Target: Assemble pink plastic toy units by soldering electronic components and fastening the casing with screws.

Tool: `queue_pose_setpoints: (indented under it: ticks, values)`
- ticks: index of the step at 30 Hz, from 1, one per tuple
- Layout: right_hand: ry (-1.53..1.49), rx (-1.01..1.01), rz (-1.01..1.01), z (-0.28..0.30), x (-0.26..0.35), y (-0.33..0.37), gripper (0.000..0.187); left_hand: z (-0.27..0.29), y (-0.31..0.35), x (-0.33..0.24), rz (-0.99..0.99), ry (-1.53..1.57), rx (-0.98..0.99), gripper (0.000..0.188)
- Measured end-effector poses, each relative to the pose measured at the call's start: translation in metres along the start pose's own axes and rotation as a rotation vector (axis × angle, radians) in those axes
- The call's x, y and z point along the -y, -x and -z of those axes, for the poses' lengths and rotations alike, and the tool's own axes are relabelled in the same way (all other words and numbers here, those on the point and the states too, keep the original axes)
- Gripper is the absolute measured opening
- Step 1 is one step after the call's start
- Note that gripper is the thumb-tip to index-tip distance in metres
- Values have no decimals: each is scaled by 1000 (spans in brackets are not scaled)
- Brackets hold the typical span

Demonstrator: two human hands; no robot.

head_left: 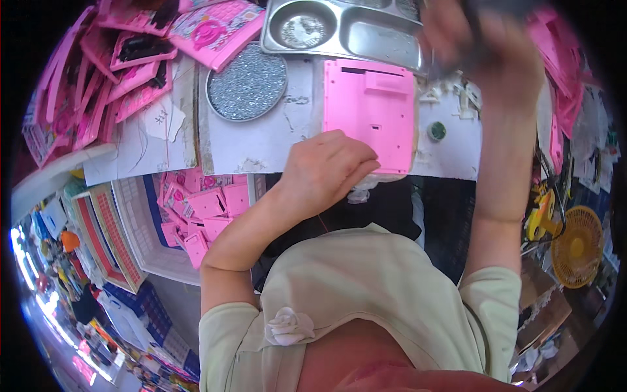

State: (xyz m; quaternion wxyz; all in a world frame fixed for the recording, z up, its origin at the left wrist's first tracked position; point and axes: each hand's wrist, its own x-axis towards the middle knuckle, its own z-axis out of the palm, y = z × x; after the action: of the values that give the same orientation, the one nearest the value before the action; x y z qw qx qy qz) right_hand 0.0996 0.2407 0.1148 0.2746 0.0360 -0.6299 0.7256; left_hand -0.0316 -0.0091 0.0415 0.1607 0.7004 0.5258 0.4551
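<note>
- Left hand [326,171] curled, fingertips pressing on near edge of pink plastic panel [370,114]; panel flat on white table [261,140], near edge close to table lip.
- Risk: light press only, panel could slide or tip off lip if knocked.
- Bin [196,219] below table, left: loose pink parts inside.
- Right hand [480,49] raised, blurred, closed round dark object [486,10]; kind of object cannot be told. Risk: swing down off target, marking panel.
- Round dish [247,83]: heaped small silvery screws; near table seam, spill likely if bumped.
- Steel tray [343,29]: left compartment holds few small metal bits; other compartments unclear.
</note>
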Motion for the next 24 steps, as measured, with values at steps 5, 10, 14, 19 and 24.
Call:
queue_pose_setpoints:
  ticks: [5, 10, 14, 19, 24]
  values:
    - [-164, -188, 38, -109, 8, 59, 39, -9, 4, 8, -34, 133, -23, 19]
    - [-147, -320, 9, -127, 8, 58, 35, 0, 2, 8, -95, 78, -44, 27]
    - [-75, -372, 2, -129, 2, 56, 36, 3, 3, 14, -120, 51, -50, 28]
    - [-111, -352, 6, -132, -4, 55, 37, 8, 0, 15, -139, -15, -19, 29]
    - [-30, -421, 32, -123, -6, 59, 38, 36, -9, 34, 18, -196, 1, 32]
